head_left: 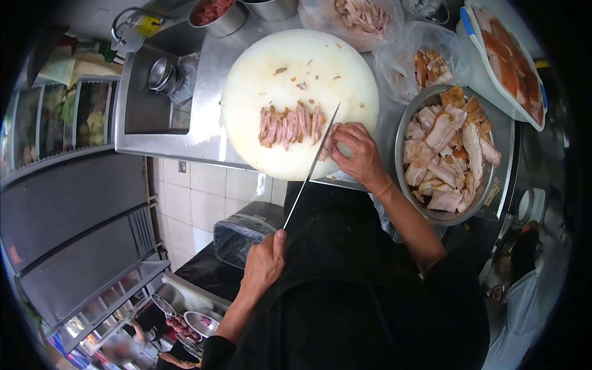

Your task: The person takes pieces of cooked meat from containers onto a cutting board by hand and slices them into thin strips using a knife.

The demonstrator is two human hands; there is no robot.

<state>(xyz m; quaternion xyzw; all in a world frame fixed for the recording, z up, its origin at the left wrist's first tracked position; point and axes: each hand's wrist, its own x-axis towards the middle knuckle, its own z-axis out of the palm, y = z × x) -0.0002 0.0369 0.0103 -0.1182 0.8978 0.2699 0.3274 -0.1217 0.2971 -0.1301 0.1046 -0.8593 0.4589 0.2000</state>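
My left hand (264, 264) is closed around the handle of a long knife (303, 187), its blade slanting up over the near edge of the round white cutting board (296, 55). With bent fingers, my right hand (356, 154) presses a piece of meat (330, 145) at the board's right side. The blade lies along the left of that piece, close to my fingertips. A row of sliced meat (287, 126) lies left of the blade. Small scraps (301, 86) are scattered farther up the board.
At right stands a metal bowl (404, 191) of cooked meat pieces. Behind it are plastic bags of sliced meat (431, 66) and a white tray (478, 68) of meat slabs. A sink (154, 120) is at left, a lined bin (237, 237) below. Another person (120, 348) appears lower left.
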